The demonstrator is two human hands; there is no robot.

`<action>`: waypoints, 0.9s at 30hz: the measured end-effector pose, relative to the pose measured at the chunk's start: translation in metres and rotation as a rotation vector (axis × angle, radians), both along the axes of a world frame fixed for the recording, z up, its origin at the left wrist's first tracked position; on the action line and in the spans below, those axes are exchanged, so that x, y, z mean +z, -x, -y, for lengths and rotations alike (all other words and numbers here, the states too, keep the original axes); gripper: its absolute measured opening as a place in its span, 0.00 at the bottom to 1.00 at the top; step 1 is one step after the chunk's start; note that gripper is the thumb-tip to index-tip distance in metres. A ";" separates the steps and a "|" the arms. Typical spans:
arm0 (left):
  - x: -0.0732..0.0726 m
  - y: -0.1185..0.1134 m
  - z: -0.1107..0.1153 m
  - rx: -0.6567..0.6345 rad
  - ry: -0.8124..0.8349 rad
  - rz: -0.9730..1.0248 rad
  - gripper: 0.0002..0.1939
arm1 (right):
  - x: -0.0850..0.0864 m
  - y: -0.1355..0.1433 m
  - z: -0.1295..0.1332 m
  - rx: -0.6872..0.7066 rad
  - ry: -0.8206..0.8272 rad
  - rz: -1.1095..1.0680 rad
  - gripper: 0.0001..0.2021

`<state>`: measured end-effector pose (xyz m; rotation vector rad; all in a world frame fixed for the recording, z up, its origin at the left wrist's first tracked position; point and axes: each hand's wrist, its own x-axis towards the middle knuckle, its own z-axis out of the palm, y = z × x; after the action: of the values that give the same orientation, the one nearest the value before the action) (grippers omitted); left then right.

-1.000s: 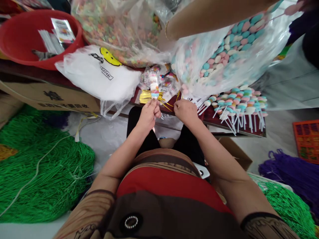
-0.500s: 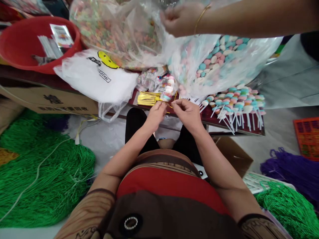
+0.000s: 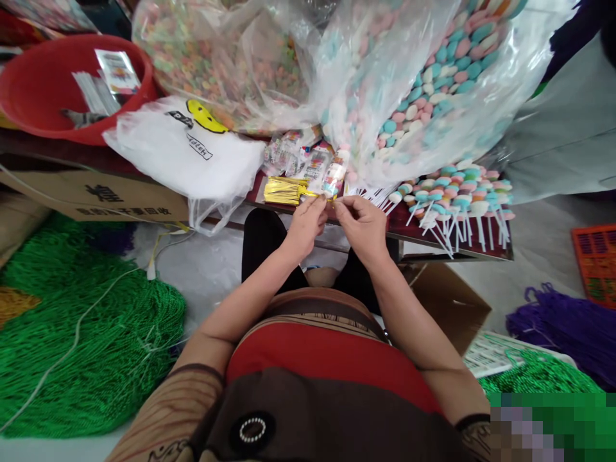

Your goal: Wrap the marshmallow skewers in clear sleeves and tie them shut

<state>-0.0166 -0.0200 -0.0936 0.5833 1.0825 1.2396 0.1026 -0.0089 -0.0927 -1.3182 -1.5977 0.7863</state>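
A bagged marshmallow stick (image 3: 335,174), pink, white and blue in a clear printed wrapper, points away from me at the table's front edge. My left hand (image 3: 308,226) is closed in a pinch at its lower end. Close beside it, my right hand (image 3: 364,226) pinches a thin gold twist tie at the neck of the wrapper; the fingertips partly hide it. A bundle of gold twist ties (image 3: 283,191) lies just left of my fingers. Flat printed wrappers (image 3: 314,165) lie behind them. To the right are piled unwrapped marshmallow sticks (image 3: 462,196) with white stems.
Big clear bags of marshmallows (image 3: 423,96) and small colourful candy pieces (image 3: 226,64) stand at the back. A white plastic bag (image 3: 192,154) and a red basin (image 3: 29,83) are on the left. Green cord heaps (image 3: 86,346) and an open cardboard box (image 3: 447,301) lie below.
Another person's arm has left the top right, and the marshmallow bag there now stands higher. The marshmallow stick in my hands has shifted slightly right and tilted.
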 end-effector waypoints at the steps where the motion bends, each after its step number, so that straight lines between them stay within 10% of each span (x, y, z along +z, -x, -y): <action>1: 0.004 0.000 0.000 -0.028 0.020 0.067 0.18 | 0.000 -0.001 0.000 0.002 0.054 -0.091 0.08; 17: 0.027 0.013 0.014 -0.597 0.245 0.368 0.25 | -0.008 -0.026 0.001 0.422 0.450 -0.600 0.23; 27: 0.014 -0.002 0.013 -0.261 0.119 0.211 0.21 | -0.021 -0.013 -0.004 0.036 0.303 -0.476 0.21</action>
<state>-0.0146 -0.0326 -0.0794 0.4745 0.8661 0.9781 0.1157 -0.0045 -0.1141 -1.1922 -1.1549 1.2945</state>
